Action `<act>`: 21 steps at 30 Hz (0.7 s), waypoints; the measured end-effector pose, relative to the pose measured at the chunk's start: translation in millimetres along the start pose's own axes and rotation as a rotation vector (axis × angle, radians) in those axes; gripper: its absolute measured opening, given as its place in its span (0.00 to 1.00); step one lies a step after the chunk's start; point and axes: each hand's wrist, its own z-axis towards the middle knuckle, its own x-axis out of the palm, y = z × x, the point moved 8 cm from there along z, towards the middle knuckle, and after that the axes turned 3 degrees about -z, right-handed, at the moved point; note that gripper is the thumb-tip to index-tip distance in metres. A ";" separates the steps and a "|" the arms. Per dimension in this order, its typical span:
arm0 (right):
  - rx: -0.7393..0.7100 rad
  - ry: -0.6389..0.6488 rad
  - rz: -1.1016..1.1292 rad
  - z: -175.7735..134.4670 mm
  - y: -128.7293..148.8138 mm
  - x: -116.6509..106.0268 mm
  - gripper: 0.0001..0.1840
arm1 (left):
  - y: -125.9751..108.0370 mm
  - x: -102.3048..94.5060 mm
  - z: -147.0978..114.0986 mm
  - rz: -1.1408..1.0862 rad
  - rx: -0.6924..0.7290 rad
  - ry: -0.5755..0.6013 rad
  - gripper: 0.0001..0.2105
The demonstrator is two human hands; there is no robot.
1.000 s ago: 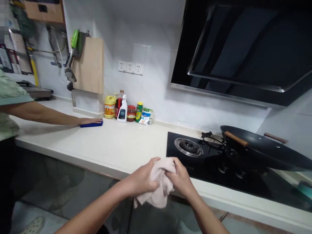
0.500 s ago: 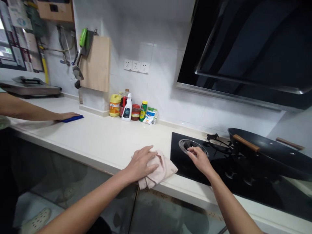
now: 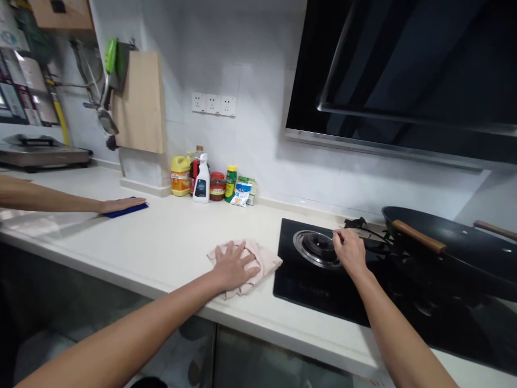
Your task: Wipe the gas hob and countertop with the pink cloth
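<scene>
My left hand (image 3: 234, 268) lies flat with fingers spread on a crumpled pale pink cloth (image 3: 264, 258), pressing it to the white countertop (image 3: 161, 242) left of the stove. My right hand (image 3: 350, 250) hovers over the black glass gas stove (image 3: 299, 285), just right of the round burner (image 3: 315, 247). Its fingers are curled in toward the thumb, and nothing shows in them.
At left, another person's hand (image 3: 121, 205) rests on a blue cloth (image 3: 131, 210). A white spray bottle (image 3: 202, 180), a yellow jug (image 3: 180, 176) and several jars stand by the wall. A large wok (image 3: 456, 242) sits on the stove's right, below the range hood (image 3: 404, 64).
My left hand and the pink cloth have moved back from the counter's front edge, and the cloth lies flatter. My right hand has shifted right, off the burner. The view has turned slightly.
</scene>
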 end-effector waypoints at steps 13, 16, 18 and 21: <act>-0.576 0.196 0.252 -38.3 121.6 1.3 0.09 | 2.5 -3.3 190.2 0.101 -0.131 -0.215 0.26; -0.658 0.258 0.241 -49.8 140.3 -2.4 0.08 | -13.8 -3.8 238.4 0.087 -0.130 -0.264 0.24; -0.664 0.262 0.210 -51.2 141.0 -5.2 0.08 | -22.7 -2.8 265.7 0.066 -0.127 -0.285 0.23; -0.657 0.247 0.165 -47.3 136.6 -9.0 0.09 | -32.9 0.8 295.2 0.026 -0.105 -0.297 0.22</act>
